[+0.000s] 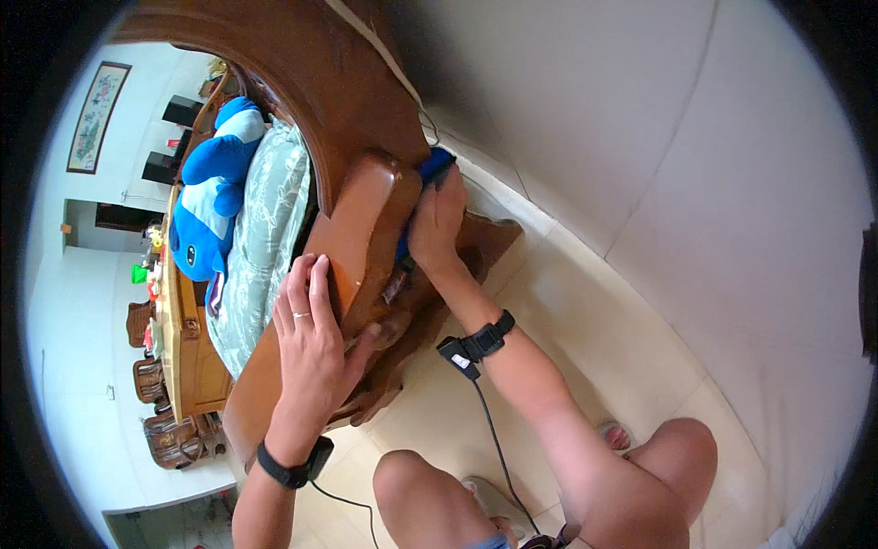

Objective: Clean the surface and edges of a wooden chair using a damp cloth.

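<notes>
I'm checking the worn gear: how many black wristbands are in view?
2. One wristband is on the left wrist, below the left hand on the wooden armrest; the other wristband is below the right hand at the blue cloth.

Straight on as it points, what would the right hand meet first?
Beyond the blue item at its fingers, the right hand would probably first meet the wooden frame; depth is unclear.

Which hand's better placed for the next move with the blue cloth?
Right, I'd say: the right hand is on the blue cloth, at the armrest's wall side, fingers mostly hidden. The left hand rests on the wooden armrest, away from the cloth.
</notes>
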`<state>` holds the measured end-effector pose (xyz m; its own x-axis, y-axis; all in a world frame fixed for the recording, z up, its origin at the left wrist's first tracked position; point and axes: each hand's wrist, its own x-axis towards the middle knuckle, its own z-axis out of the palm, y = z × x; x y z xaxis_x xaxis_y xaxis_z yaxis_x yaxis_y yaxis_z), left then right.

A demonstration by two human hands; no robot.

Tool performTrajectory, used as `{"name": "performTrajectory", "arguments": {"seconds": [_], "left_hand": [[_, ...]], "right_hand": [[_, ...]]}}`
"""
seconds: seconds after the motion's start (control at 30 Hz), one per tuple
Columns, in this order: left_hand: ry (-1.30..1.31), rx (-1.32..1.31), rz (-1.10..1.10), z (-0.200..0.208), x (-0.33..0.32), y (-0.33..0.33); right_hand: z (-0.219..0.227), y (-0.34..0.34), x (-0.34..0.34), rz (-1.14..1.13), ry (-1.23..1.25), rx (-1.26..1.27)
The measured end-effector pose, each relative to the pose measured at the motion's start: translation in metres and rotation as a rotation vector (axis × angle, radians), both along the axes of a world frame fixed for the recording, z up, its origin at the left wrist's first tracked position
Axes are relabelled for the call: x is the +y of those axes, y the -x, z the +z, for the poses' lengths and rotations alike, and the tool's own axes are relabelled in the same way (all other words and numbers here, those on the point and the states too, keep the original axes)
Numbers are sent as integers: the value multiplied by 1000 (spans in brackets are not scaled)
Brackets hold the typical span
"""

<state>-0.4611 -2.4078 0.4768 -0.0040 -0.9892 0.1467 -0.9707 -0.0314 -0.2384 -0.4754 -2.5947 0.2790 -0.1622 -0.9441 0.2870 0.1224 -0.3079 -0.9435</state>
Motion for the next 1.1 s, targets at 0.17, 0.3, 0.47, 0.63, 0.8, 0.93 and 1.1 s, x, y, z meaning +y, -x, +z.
{"name": "performTrajectory", "arguments": {"seconds": [0.17,0.3,0.47,0.63,0.8,0.93,1.1], "left_hand": [[25,12,12,-9,-7,-2],[13,20,35,-10,-11,4],[13,-20,31,-9,-3,-7],[-1,-11,0,-16,-7,0],[-2,-12,4,-22,-9,0],[-6,-31,9,-21,-8,-4],[-3,-27,18,-9,1,-8]], "right_hand": [[59,26,-25,23,182,-240],[1,18,-20,58,97,-34],[-158,-4,12,-65,-41,240],[-270,8,-3,-14,-286,162],[-317,20,1,-18,-396,138],[-284,5,58,155,-463,196],[-231,-7,72,415,-483,312]]}}
